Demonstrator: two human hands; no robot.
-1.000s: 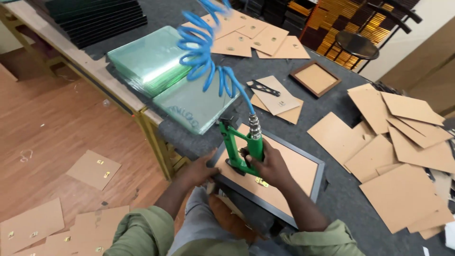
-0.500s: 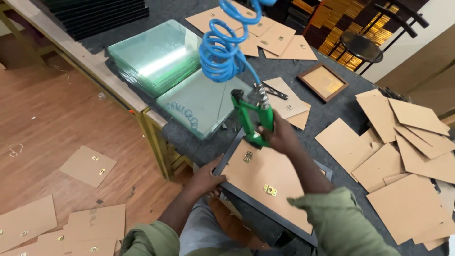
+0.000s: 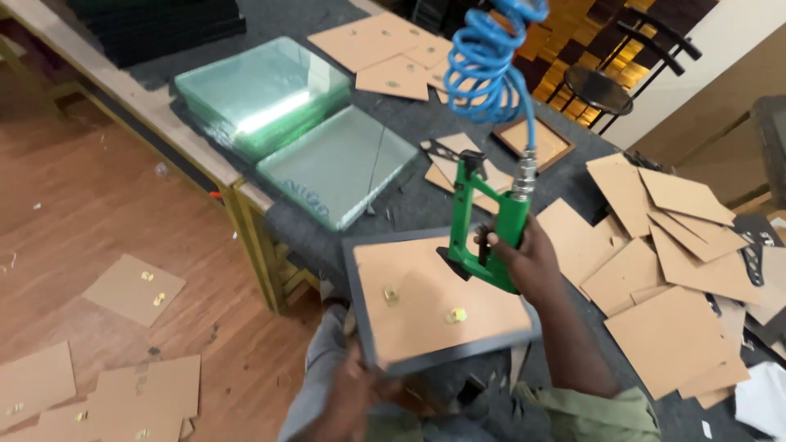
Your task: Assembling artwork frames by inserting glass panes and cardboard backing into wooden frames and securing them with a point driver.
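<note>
A grey picture frame [image 3: 360, 311] lies face down at the table's near edge, its brown backing board [image 3: 426, 303] bearing two small brass hangers. My left hand [image 3: 356, 393] grips the frame's near left corner from below. My right hand [image 3: 528, 262] holds a green pneumatic stapler [image 3: 479, 225], lifted just above the right part of the backing board. A coiled blue air hose [image 3: 483, 61] rises from the stapler's top.
Stacked glass panes [image 3: 262, 94] and one loose pane [image 3: 340, 164] lie on the grey table to the left. Brown backing boards [image 3: 671, 270] are scattered to the right and at the back. More boards [image 3: 131, 286] lie on the wooden floor. A small framed piece [image 3: 536, 141] and a stool [image 3: 598, 88] are behind.
The frame has been turned and pulled towards the table's near edge. My right hand with the stapler has lifted off the board. My left hand has shifted to the frame's near corner.
</note>
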